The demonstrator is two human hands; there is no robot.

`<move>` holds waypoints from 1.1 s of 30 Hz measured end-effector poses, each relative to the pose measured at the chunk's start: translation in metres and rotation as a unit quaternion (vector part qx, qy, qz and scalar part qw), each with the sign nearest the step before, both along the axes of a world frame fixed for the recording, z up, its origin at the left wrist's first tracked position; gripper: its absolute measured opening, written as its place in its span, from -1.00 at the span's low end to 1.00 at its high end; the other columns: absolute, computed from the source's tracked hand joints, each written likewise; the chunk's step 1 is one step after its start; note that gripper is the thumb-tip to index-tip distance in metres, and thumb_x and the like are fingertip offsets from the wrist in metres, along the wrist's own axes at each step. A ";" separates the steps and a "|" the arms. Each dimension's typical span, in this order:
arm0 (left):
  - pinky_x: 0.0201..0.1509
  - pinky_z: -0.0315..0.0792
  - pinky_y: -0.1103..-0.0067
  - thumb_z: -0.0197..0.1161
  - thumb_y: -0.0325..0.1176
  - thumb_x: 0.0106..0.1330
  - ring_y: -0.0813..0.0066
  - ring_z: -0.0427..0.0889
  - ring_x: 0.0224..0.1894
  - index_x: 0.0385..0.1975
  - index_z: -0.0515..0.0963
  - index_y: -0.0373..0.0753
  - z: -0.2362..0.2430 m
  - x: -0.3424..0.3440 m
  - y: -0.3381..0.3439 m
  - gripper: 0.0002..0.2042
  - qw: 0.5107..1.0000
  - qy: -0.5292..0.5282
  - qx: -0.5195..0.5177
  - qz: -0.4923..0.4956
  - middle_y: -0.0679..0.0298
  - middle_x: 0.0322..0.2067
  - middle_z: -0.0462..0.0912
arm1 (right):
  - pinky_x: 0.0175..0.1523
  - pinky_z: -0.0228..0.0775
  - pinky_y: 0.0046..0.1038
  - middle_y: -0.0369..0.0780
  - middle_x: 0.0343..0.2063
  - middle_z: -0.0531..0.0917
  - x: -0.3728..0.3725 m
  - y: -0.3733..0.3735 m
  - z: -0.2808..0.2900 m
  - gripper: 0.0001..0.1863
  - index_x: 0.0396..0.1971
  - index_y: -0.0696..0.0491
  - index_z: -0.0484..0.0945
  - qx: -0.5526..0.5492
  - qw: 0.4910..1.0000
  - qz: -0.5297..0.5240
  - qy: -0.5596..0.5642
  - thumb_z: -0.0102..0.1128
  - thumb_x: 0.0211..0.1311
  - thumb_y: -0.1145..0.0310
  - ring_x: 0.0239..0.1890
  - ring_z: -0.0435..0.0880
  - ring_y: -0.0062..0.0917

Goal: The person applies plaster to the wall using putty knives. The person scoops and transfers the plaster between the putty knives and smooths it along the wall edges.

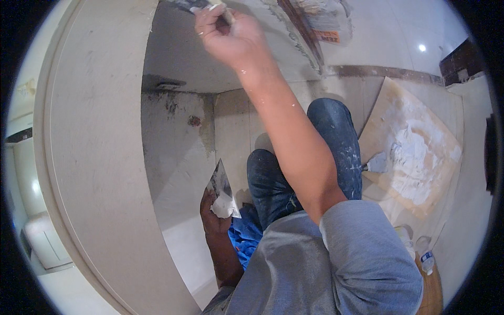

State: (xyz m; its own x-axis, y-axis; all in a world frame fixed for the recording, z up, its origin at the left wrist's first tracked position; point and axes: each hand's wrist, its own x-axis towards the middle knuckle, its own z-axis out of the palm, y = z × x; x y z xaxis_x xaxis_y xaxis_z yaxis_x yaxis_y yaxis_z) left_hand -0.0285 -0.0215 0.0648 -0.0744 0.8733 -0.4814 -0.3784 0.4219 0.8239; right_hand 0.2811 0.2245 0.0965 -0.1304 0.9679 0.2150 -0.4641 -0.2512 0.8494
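My right hand (233,38) reaches up to the top of the picture, its fingers closed round the pale handle of a putty knife (181,4). The dark blade lies against the grey wall surface (178,50) and is partly cut off by the picture's edge. Lower down, beside my knee, my left hand (211,212) grips a flat metal scraper plate (221,176). A lump of white putty (224,206) sits on the plate's lower part. Small white specks dot my right hand and forearm.
To the right lies a tan board (387,100) spread with white putty (412,157); another putty knife (377,163) rests at its left edge. A clear plastic bottle (427,262) lies at the lower right. A pale upright panel (94,157) stands close on my left. Blue cloth (244,236) is beside my leg.
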 end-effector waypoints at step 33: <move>0.02 0.50 0.41 0.00 -0.36 0.22 0.24 0.56 -0.05 0.07 0.34 -0.40 -0.004 0.005 0.001 -0.58 1.000 -0.007 -0.009 -0.003 0.08 -0.07 0.52 | -0.48 0.57 -0.61 -0.03 -0.47 0.48 -0.020 0.010 -0.007 -0.76 -0.32 0.45 0.34 0.022 0.998 0.033 -0.048 -0.19 0.22 0.51 -0.52 0.52 -0.45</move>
State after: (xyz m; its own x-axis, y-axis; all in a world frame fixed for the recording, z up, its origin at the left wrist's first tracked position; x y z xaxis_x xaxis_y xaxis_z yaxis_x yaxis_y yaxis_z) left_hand -0.0232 -0.0201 0.0607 -0.0622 0.8652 -0.4975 -0.3878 0.4384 0.8108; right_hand 0.2611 0.2346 0.0898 -0.2162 0.9463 0.2402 -0.5236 -0.3200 0.7896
